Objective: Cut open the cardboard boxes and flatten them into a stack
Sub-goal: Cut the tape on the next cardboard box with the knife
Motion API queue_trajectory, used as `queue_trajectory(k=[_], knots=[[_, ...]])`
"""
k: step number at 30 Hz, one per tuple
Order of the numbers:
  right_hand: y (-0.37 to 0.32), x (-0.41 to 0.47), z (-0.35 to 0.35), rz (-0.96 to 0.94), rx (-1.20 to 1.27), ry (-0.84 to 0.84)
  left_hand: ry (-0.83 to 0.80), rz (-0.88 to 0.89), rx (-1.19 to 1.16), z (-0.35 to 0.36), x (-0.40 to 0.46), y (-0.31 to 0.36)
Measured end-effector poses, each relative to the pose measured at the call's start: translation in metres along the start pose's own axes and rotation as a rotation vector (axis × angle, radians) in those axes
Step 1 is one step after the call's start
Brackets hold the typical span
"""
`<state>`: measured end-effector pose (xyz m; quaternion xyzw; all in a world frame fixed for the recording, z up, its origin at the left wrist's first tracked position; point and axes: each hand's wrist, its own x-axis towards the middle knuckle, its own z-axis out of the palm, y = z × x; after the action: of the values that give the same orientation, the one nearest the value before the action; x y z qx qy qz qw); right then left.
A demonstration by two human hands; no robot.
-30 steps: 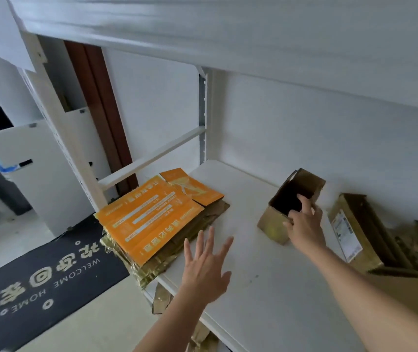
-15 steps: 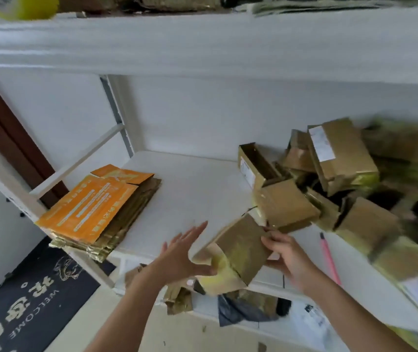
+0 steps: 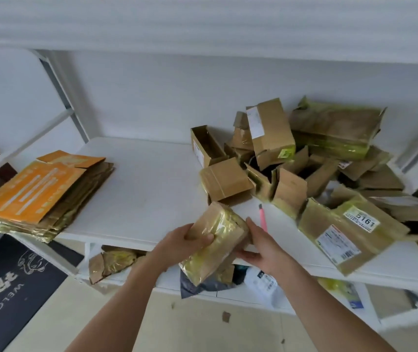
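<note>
head view: both hands, left hand (image 3: 185, 240) and right hand (image 3: 263, 247), grip taped box (image 3: 218, 240); contents hidden.

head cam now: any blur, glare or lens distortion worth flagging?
Head view: wide-angle bending curves the shelf edges; the far-right box pile is smeared and soft; glare off the shiny tape on the held box between the left hand and right hand; light is soft and even, with faint shadows.
</note>
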<state>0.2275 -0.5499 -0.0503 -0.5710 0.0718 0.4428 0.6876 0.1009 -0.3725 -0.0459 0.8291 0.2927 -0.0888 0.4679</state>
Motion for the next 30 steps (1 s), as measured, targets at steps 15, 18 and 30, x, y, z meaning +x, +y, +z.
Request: queue_trajectory(k=[15,18,30], knots=[[-0.022,0.135,-0.135,-0.518,-1.616,-0.042,0.321,-0.569,0.288,0.082,0.049,0.062],[-0.028,0.134,-0.136,-0.675,-1.946,-0.115,0.298,-0.609,0.206,0.083,0.048,0.067],[-0.039,0.1,-0.133,-1.084,-1.174,0.203,0.156,-0.482,-0.089,0.103,0.063,0.083]])
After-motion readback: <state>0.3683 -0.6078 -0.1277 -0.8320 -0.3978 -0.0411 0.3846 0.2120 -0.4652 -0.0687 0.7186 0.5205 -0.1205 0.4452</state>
